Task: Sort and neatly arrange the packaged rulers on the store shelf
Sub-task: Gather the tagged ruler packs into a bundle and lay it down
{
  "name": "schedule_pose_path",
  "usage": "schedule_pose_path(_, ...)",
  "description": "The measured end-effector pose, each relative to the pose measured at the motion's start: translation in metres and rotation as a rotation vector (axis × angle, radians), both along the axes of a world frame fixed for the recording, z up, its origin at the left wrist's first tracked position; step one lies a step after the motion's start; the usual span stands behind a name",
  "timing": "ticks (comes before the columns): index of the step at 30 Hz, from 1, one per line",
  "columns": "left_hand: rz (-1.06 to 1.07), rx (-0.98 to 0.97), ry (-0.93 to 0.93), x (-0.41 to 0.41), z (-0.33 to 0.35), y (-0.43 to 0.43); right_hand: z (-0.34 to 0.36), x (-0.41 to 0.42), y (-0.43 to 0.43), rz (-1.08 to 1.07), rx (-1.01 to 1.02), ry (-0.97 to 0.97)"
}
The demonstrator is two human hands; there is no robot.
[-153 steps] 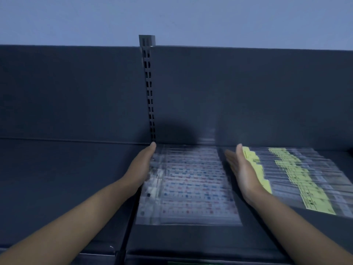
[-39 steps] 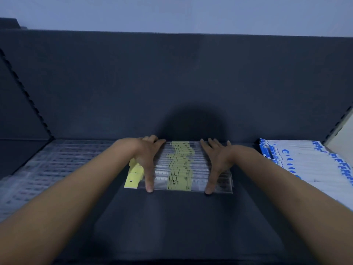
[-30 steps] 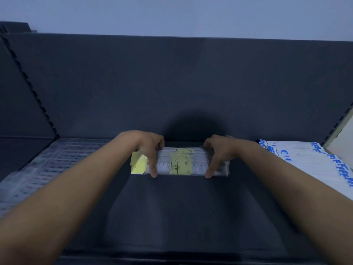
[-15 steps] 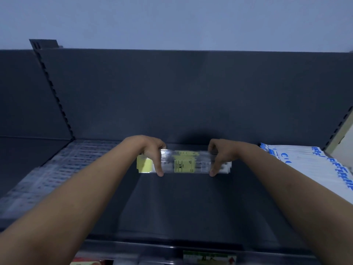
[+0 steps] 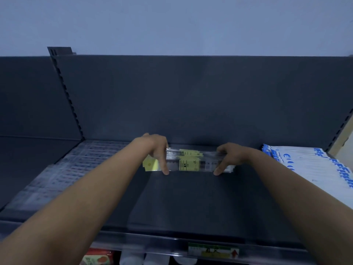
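A bundle of clear-packaged rulers with yellow labels (image 5: 189, 162) stands on its long edge near the back of the dark shelf (image 5: 191, 203). My left hand (image 5: 159, 153) grips its left end, fingers down the front face. My right hand (image 5: 226, 158) grips its right end the same way. A yellow tag sticks out at the bundle's left end, past my left hand. A flat spread of clear rulers with red and blue marks (image 5: 63, 173) lies on the shelf's left part. White and blue packaged rulers (image 5: 309, 169) lie at the right.
The dark back panel (image 5: 191, 96) rises right behind the bundle. Slotted uprights stand at the left (image 5: 66, 92) and at the far right. A price label (image 5: 213, 250) sits on the shelf's front rail. Goods on a lower shelf show beneath.
Both hands moved from the left spread of rulers to the yellow-label ones. They gathered that flat spread into a tight bundle and tipped it up on edge toward the back panel.
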State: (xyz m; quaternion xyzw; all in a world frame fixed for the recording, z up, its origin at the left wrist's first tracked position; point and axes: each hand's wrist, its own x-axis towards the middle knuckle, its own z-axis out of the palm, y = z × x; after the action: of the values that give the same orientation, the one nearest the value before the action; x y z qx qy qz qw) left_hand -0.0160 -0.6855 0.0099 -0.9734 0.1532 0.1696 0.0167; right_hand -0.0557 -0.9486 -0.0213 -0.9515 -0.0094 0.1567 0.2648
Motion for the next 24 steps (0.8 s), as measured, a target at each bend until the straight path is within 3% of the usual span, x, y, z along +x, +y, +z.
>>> schedule_pose_path(2,0.024,-0.107,-0.036,-0.001,-0.005,0.012,-0.005,-0.008,-0.002,-0.02,0.08,-0.113)
schedule_pose_path(5,0.078,-0.555,0.038,-0.005,-0.023,0.038,-0.015,-0.022,-0.006,-0.128,0.281,-0.221)
schedule_pose_path(8,0.187,-0.975,0.089,-0.016,-0.046,0.048,-0.031,-0.033,-0.004,-0.329,0.714,-0.244)
schedule_pose_path(11,0.306,-1.255,0.081,-0.026,-0.064,0.042,-0.044,-0.035,0.007,-0.484,0.891,-0.321)
schedule_pose_path(24,0.269,-1.416,0.05,-0.009,-0.042,0.015,-0.019,-0.024,0.02,-0.648,1.074,-0.463)
